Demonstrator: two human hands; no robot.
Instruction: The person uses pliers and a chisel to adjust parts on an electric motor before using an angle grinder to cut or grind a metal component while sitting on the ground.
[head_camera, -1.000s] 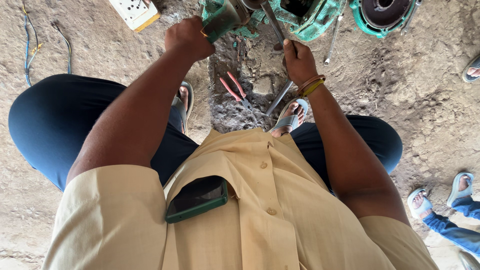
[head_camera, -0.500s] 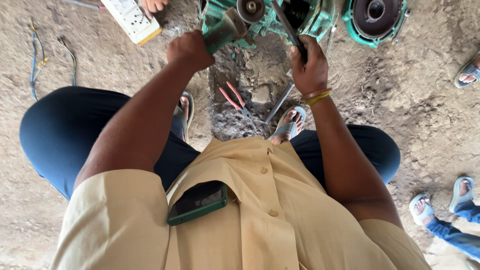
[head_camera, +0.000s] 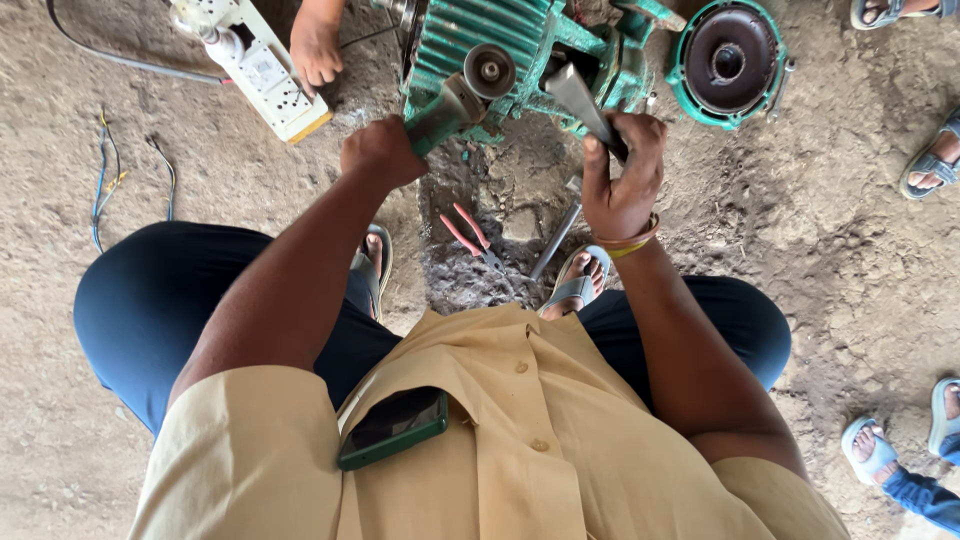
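On the dirt floor (head_camera: 820, 230) at far left lie loose wires with coloured ends (head_camera: 105, 185). Next comes a white rectangular plastic power strip (head_camera: 262, 72), and another person's hand (head_camera: 316, 48) rests just beside it on the ground.

The left hand (head_camera: 382, 150) is clenched around a green-bodied angle grinder (head_camera: 455, 98), its grip tight on the body, with the round spindle head turned up just in front of the green ribbed cast-metal motor housing (head_camera: 500, 45). The housing lies on the floor straight ahead of the squatting person, between both hands.

Below, between the sandalled feet, red-handled pliers (head_camera: 468, 232) and a grey metal rod (head_camera: 556, 240) lie on oil-darkened soil.

The right hand (head_camera: 622, 175) wraps firmly round a flat grey steel chisel-like bar (head_camera: 585, 100), whose upper end reaches to the opening of the housing; whether the tip touches metal cannot be told.

To do this well, I judge the bar should sit squarely at the seam before any force goes in, the grinder should be kept clear of the other person's fingers and the strip's cable, and the housing wants steadying so it does not roll.

Further right stands a detached round green end cover with a dark inner disc (head_camera: 728, 62), just beside the housing. Other people's sandalled feet (head_camera: 930, 165) show at the right edge.
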